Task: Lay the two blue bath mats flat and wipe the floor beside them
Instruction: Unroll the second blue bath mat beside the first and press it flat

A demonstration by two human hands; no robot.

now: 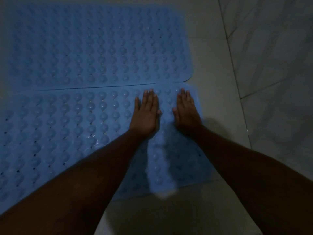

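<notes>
Two blue bath mats with rows of round bumps lie flat side by side on a pale tiled floor. The far mat [94,44] fills the upper left. The near mat [64,126] touches its front edge and has wet glints on it. My left hand [146,114] presses palm down on the near mat close to its far right corner, fingers straight and together. My right hand [186,112] lies flat beside it, a little to the right, near the mat's right edge. Neither hand holds anything.
Pale floor tiles [215,102] run along the right of both mats and in front of the near one. A marbled grey tiled wall [274,56] rises at the right. The light is dim.
</notes>
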